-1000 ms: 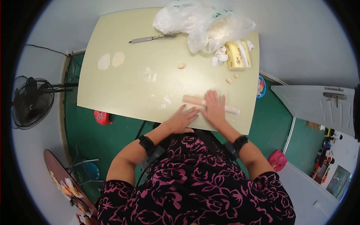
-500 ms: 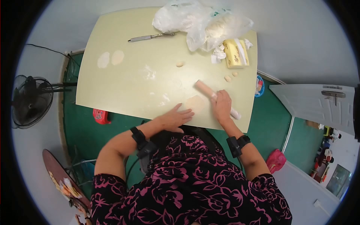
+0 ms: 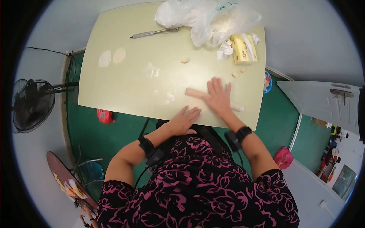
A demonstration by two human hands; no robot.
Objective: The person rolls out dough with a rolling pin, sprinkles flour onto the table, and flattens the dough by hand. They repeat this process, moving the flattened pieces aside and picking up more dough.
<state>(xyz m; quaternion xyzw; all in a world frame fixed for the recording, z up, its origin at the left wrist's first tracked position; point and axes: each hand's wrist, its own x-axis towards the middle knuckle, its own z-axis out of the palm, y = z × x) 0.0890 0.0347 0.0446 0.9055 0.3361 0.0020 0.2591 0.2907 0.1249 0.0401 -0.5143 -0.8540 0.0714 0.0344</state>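
Note:
My right hand [image 3: 219,98] lies flat with spread fingers on top of the rolling pin [image 3: 195,93], which sits across the near right part of the table. Under the pin is a pale dough round [image 3: 197,104], partly hidden. My left hand [image 3: 184,121] rests at the table's near edge, its fingers apart and touching the dough's left side. A small dough ball [image 3: 184,60] lies farther back, and two more dough pieces [image 3: 235,75] are to the right. At the left lie two flat dough rounds [image 3: 119,55]. White flour [image 3: 154,71] marks the middle.
Plastic bags [image 3: 207,21] and a yellow tissue pack [image 3: 243,48] occupy the table's back right. A metal pen-like tool [image 3: 154,33] lies at the back. Beyond the table are a black fan [image 3: 33,105], a red item [image 3: 105,116] and a white door [image 3: 323,102].
The rolling pin has turned nearer to crosswise and moved over the dough round. My right hand has opened flat on it and shifted left. The camera view has shifted slightly.

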